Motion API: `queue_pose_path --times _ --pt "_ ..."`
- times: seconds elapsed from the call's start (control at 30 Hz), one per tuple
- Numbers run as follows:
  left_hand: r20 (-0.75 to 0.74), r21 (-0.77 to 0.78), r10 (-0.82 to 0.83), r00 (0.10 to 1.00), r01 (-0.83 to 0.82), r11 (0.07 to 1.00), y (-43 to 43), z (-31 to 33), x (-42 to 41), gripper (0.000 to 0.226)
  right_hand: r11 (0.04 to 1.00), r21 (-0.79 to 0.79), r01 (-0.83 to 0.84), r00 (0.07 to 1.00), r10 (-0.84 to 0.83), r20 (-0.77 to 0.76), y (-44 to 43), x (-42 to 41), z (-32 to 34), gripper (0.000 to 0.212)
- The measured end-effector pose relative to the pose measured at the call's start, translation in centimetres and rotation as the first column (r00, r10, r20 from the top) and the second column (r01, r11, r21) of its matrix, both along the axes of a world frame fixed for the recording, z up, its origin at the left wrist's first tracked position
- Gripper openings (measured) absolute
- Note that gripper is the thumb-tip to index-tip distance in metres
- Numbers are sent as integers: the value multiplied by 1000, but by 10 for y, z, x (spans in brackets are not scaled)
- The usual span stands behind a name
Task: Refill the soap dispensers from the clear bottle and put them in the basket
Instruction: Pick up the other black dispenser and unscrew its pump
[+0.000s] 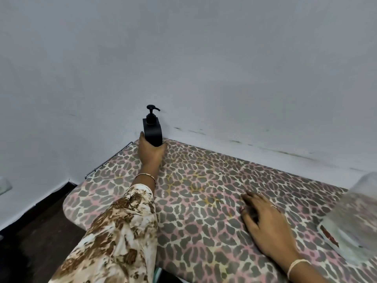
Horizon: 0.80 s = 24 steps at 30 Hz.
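left hand point(152, 153) grips soap dispenser point(153, 131) | right hand point(265, 219) flat on counter point(204, 176), fingers point(251, 198) straight | risk — low grip, dispenser tips

Blurred clear container point(355, 217) cut off at the right edge.

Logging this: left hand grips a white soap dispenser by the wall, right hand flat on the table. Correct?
Head view: the soap dispenser is black, not white; left hand grips it by the wall, right hand flat on the table.
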<state>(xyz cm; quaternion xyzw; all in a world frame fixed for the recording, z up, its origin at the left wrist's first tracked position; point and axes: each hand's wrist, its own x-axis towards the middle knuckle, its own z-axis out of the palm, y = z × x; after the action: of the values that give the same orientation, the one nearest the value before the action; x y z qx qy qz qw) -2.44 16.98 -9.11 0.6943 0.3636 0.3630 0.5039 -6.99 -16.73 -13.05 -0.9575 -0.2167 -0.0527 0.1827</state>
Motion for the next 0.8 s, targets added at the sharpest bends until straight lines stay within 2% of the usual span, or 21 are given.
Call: queue_pose_path --times 0.3,0.53,0.63,0.8 --pt "19 -23 -65 998 65 998 -18 7 -20 49 1000 -4 1 1000 -1 10 1 0 0 51" --pt "62 -90 -228 972 233 968 -77 16 -46 52 998 51 32 998 -35 58 1 -5 3 48" --pt "68 -129 -335 940 341 931 -110 17 -60 51 990 133 46 995 -58 86 -1 -10 6 50" --pt "98 -164 -480 872 490 856 -163 12 -82 47 924 374 79 990 -116 77 -7 -21 13 51"
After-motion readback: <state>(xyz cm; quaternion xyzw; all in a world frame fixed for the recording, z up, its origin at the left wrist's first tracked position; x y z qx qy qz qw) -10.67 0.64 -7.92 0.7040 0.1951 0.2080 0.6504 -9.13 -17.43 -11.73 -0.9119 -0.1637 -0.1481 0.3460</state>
